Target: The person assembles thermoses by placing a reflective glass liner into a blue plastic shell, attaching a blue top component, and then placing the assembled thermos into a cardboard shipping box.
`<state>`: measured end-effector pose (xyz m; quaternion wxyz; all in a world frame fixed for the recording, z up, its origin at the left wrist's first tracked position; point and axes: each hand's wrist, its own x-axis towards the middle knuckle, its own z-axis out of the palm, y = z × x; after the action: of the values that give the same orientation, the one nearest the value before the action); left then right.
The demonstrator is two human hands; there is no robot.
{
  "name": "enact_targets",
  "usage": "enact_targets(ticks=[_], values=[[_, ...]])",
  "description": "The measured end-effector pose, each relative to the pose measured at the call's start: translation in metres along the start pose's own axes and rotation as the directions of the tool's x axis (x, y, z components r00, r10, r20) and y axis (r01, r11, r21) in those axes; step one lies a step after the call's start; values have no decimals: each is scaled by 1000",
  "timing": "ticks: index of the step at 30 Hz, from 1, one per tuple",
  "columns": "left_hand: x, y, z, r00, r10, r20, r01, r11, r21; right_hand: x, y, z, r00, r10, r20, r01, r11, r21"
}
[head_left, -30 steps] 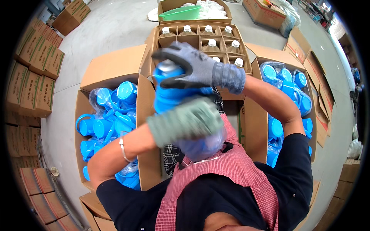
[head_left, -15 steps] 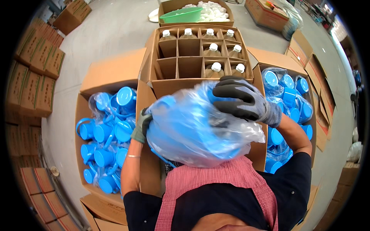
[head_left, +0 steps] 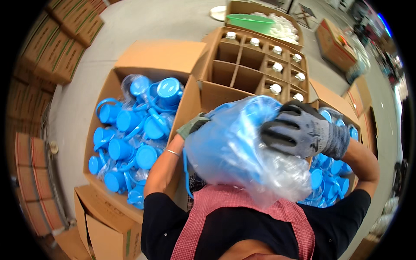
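Note:
A large blue plastic item in a clear plastic bag is held in front of my chest, its exact kind hidden by the crinkled wrap. A thin blue loop hangs down at its left side. My left hand, in a greenish-grey glove, grips the bundle's left edge, with the fingers partly hidden. On the right, the curled fingers of my right hand, in a grey and black glove, hold the plastic. Loose clear film bunches below that hand.
A divided carton with several white-capped bottles stands ahead. Cartons of blue mugs flank me, left and right. Behind the divided carton, a box holds a green basin and white pieces. Stacked cartons line the far left.
The view has swung left, so the boxes appear farther right. The bundle has turned a little in my hands, and my right hand has shifted down its right side, fingers still on the plastic.

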<state>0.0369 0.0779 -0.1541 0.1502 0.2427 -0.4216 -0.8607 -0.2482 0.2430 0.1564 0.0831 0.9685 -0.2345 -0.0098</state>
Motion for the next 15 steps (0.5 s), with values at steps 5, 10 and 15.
enact_targets(ticks=[5,10,15], values=[[-33,16,12,947,24,-319,-14,999,35,-37,13,48,889,449,91,-449,813,372],[-92,36,29,672,702,-236,-315,559,767,26,76,26,866,500,7,-381,651,657],[-113,-11,-36,610,657,-444,-761,642,-95,172,106,65,799,517,-306,58,441,895]])
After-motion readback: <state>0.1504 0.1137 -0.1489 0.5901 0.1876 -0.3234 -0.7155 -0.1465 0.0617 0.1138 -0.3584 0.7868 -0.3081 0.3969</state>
